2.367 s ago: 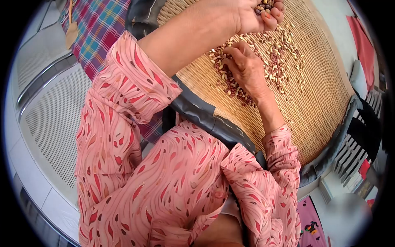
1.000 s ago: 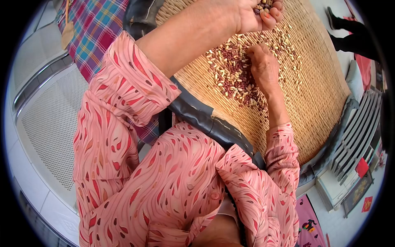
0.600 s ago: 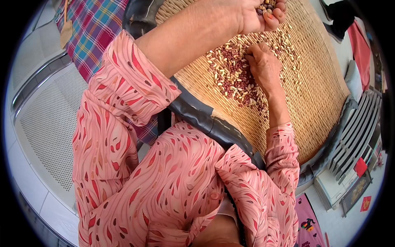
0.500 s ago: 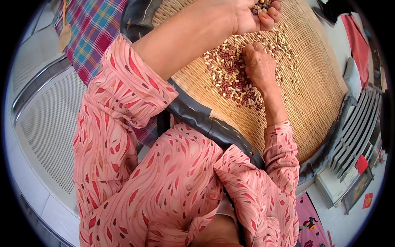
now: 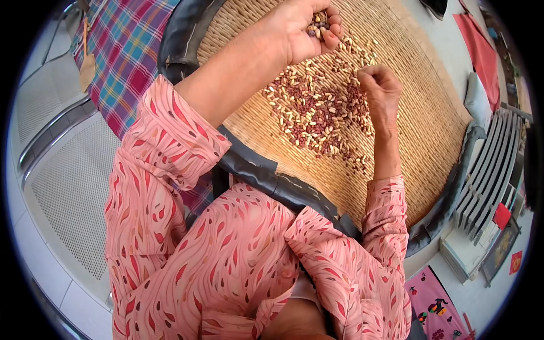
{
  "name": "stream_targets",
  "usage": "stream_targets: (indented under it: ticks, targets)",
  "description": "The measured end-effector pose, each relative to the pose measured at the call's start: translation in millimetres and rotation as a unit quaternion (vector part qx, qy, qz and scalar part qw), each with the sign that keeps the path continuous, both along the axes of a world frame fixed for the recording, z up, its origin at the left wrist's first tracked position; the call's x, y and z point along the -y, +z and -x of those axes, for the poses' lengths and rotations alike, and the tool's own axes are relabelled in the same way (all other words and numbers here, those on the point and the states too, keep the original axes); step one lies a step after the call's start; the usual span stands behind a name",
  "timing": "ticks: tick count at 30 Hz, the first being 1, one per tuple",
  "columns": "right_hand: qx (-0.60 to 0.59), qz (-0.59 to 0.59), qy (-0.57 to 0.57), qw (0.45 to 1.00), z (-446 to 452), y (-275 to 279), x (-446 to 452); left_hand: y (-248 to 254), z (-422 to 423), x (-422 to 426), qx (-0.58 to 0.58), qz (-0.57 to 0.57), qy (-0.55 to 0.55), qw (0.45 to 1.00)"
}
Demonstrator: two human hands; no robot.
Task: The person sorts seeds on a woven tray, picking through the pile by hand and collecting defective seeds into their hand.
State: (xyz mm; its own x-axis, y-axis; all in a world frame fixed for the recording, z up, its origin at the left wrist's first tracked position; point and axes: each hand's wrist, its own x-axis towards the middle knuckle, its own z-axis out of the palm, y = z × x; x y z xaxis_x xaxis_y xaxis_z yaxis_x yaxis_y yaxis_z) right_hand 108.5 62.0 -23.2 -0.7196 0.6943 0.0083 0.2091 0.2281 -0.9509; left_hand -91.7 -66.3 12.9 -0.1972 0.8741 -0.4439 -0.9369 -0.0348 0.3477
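Observation:
A round woven winnowing tray (image 5: 422, 141) lies in front of me, its edge bound in black material. Dark red and cream peanuts (image 5: 320, 116) are scattered in a loose patch over its middle. My left hand (image 5: 300, 34) is above the far left of this patch, palm up with curled fingers. It cups a small heap of darker peanuts (image 5: 317, 25). At the right edge of the patch is my right hand (image 5: 383, 93), thumb and fingers pinched together. Whatever may be between its fingertips is hidden.
A perforated metal bench (image 5: 68, 175) stands at the left. Beside it hangs a plaid cloth (image 5: 127, 56), with a wooden spatula (image 5: 87, 71) near it. At the right are a slatted grey rack (image 5: 490, 170), a red cloth (image 5: 479, 59) and a pink printed sheet (image 5: 433, 306).
My right hand has come up off the middle of the peanuts and over to their right edge, still pinched. My left hand, still cupping its peanuts, sits further left and lower in view.

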Motion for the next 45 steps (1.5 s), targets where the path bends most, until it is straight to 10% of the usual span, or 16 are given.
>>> stream_targets:
  ticks: [8, 15, 21, 37, 43, 45]
  targets:
    - [-0.163, -0.171, 0.097, 0.967, 38.0, 88.6, 31.6, 46.2, -45.3, -1.3, -0.015, 0.104, 0.104, 0.989]
    - [-0.113, -0.169, -0.085, 0.975, 7.0, 36.1, -19.0, 47.5, -38.2, 1.5, 0.026, 0.072, 0.121, 0.990]
    - [0.101, -0.480, -0.103, 0.865, -65.6, -38.9, -87.8, 61.7, -14.7, 5.2, 0.022, 0.027, 0.171, 0.985]
    - [0.004, -0.382, 0.283, 0.880, 27.1, -45.5, 93.2, 27.9, 43.3, 25.3, 0.004, -0.156, 0.070, 0.985]
    - [-0.104, -0.305, 0.376, 0.869, 5.5, -42.7, 127.1, 65.0, 14.1, 7.2, -0.046, 0.059, 0.184, 0.980]
    - [-0.122, -0.293, 0.373, 0.872, -0.9, -39.9, 130.2, 41.7, 31.5, 15.7, -0.029, -0.025, 0.140, 0.989]
